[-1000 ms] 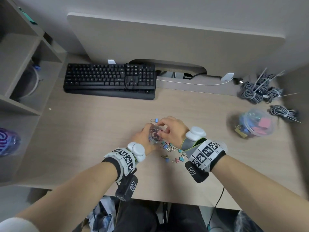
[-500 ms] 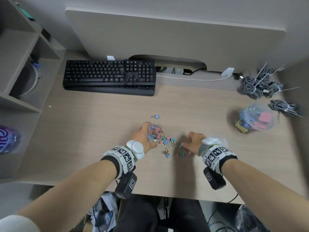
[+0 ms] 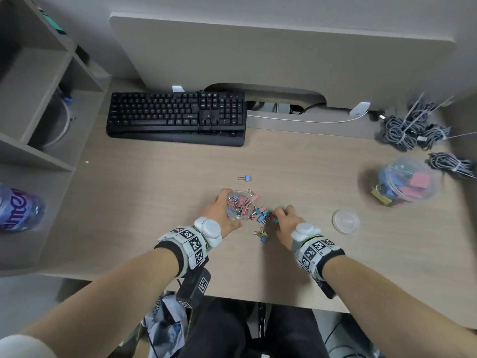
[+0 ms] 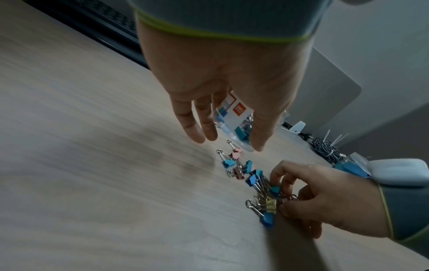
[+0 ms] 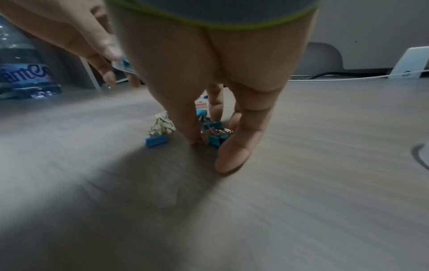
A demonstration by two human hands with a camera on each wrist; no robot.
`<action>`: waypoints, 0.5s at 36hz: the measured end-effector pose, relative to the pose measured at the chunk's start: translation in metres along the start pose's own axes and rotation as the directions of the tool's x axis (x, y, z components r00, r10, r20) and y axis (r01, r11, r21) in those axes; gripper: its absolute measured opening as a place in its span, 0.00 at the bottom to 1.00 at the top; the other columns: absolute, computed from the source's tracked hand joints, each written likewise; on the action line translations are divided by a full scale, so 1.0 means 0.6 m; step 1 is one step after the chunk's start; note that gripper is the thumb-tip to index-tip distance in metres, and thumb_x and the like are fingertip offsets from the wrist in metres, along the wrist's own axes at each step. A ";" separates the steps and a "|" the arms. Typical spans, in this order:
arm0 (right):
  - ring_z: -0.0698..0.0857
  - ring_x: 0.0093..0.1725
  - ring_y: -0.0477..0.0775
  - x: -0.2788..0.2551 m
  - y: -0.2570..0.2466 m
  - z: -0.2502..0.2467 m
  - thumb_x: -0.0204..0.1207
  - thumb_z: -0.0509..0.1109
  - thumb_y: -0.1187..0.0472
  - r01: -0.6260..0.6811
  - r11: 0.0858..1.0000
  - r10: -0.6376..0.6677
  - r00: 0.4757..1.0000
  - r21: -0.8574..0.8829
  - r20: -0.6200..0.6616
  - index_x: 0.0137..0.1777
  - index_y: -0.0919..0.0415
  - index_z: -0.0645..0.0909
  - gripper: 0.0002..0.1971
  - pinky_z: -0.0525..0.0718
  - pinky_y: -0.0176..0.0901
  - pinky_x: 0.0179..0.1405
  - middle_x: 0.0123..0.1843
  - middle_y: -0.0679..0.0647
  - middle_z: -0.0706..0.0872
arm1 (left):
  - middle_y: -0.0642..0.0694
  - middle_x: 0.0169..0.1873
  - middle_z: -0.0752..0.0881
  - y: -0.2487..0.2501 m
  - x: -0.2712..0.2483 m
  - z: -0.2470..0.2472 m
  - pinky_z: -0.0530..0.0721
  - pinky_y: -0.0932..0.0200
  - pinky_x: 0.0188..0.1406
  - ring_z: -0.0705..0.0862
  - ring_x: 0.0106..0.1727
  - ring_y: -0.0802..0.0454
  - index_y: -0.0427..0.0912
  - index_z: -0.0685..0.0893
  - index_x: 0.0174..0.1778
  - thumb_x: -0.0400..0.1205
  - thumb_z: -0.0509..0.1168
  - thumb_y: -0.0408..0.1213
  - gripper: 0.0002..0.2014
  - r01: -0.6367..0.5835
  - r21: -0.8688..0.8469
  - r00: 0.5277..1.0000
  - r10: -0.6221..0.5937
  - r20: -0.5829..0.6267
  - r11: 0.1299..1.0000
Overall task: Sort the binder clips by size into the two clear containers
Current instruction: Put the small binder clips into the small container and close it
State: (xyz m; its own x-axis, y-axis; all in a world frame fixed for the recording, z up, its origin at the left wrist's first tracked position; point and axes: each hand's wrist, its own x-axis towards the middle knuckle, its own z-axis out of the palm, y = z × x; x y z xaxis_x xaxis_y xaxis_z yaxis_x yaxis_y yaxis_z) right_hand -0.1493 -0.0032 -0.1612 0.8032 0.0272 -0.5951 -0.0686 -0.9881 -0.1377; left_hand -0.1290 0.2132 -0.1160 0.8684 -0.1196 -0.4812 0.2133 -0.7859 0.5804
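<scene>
My left hand (image 3: 219, 211) grips a small clear container (image 3: 239, 205) part-filled with small pink and blue binder clips; in the left wrist view the container (image 4: 234, 117) sits between the left hand's (image 4: 216, 102) thumb and fingers. A pile of small clips (image 3: 262, 214) lies right of it. My right hand (image 3: 281, 215) is on the pile, fingers curled, pinching small clips (image 5: 214, 137) against the desk. One blue clip (image 3: 247, 178) lies alone farther back. The large clear container (image 3: 406, 184) holds big pink, blue and yellow clips at the right.
A round clear lid (image 3: 345, 220) lies on the desk right of my right hand. A black keyboard (image 3: 176, 117) lies at the back, bundled cables (image 3: 410, 127) at the back right, a water bottle (image 3: 18, 206) on the shelf at left.
My right hand left the top of the small container, swung right, and is now on the clip pile. The lid now lies on the desk. The left hand kept its hold.
</scene>
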 end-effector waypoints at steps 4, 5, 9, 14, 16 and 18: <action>0.86 0.51 0.66 0.009 0.007 0.002 0.77 0.65 0.60 0.003 1.000 -0.003 1.000 0.025 -0.002 0.71 0.51 0.67 0.22 0.81 0.48 0.43 0.68 0.56 0.70 | 0.48 0.52 0.87 -0.007 -0.001 0.001 0.87 0.52 0.44 0.87 0.47 0.44 0.51 0.66 0.71 0.67 0.79 0.43 0.39 0.004 0.000 1.000 -0.004 -0.006 1.000; 0.86 0.52 0.66 0.012 0.008 0.002 0.77 0.65 0.59 0.014 0.999 -0.014 1.000 0.029 0.008 0.71 0.50 0.67 0.22 0.81 0.48 0.44 0.69 0.55 0.70 | 0.48 0.52 0.87 -0.008 -0.001 0.002 0.87 0.52 0.45 0.87 0.46 0.44 0.51 0.66 0.71 0.67 0.79 0.43 0.39 0.006 0.000 1.000 -0.006 -0.005 1.000; 0.83 0.45 0.63 0.017 0.013 -0.004 0.78 0.64 0.56 0.026 0.999 -0.027 1.000 0.041 0.012 0.63 0.51 0.74 0.14 0.79 0.46 0.41 0.68 0.52 0.71 | 0.48 0.50 0.87 -0.008 0.000 0.006 0.86 0.54 0.42 0.87 0.45 0.44 0.50 0.66 0.72 0.67 0.79 0.44 0.39 0.009 -0.012 1.000 -0.009 0.001 1.000; 0.78 0.39 0.59 0.024 0.023 -0.003 0.77 0.65 0.58 0.034 0.997 -0.035 0.999 0.069 0.006 0.54 0.55 0.77 0.07 0.77 0.44 0.39 0.64 0.50 0.73 | 0.48 0.49 0.86 -0.005 0.004 0.011 0.82 0.58 0.38 0.85 0.42 0.46 0.50 0.66 0.72 0.68 0.78 0.44 0.39 0.007 -0.012 1.000 -0.007 -0.003 1.000; 0.78 0.40 0.58 0.025 0.026 -0.009 0.76 0.65 0.59 -0.001 0.994 0.000 1.000 0.110 0.004 0.50 0.55 0.75 0.05 0.74 0.44 0.38 0.59 0.50 0.73 | 0.48 0.50 0.86 -0.001 0.008 0.014 0.83 0.58 0.39 0.85 0.42 0.46 0.50 0.66 0.72 0.68 0.79 0.43 0.39 0.007 -0.015 1.000 -0.007 0.002 1.000; 0.78 0.40 0.57 0.028 0.025 -0.015 0.73 0.66 0.63 -0.028 0.983 0.030 0.999 0.179 -0.010 0.44 0.55 0.72 0.05 0.71 0.41 0.33 0.53 0.53 0.76 | 0.48 0.51 0.86 0.001 0.011 0.016 0.81 0.59 0.37 0.84 0.41 0.47 0.50 0.66 0.73 0.68 0.78 0.42 0.39 0.004 -0.012 1.000 -0.004 0.004 1.000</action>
State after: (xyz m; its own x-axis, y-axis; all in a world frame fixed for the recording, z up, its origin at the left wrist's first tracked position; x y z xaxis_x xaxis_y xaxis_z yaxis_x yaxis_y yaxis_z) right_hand -0.1319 -0.0188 -0.1662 0.8064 -0.0041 -0.5914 -0.1960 -0.9453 -0.2607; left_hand -0.1271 0.2060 -0.1252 0.8657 -0.1191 -0.4862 0.2221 -0.7791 0.5862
